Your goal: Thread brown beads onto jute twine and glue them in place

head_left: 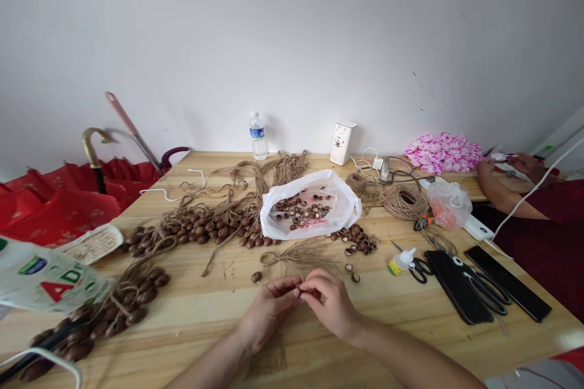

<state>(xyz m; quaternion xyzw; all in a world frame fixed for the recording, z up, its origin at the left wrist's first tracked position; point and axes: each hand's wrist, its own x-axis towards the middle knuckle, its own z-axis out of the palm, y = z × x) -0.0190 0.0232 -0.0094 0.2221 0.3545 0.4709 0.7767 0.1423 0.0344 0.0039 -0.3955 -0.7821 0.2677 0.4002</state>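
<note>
My left hand [270,310] and my right hand [329,302] meet at the front middle of the wooden table [201,322]. The fingertips of both are pinched together on something small that I cannot make out. Just beyond them lies a bundle of frayed twine [298,255] with a twisted loop. A single brown nut [256,277] rests left of the fingers. Behind the twine sits an open white plastic bag [292,232] with nutshell halves inside. More shell halves [358,238] are heaped at its right.
Corded brown nuts [196,228] spread leftward. A large bottle [50,276] lies at the left. Glue [401,261], scissors [486,285] and phones [456,285] are on the right, twine coils [405,202] behind. Another person's arm [506,194] reaches in at far right.
</note>
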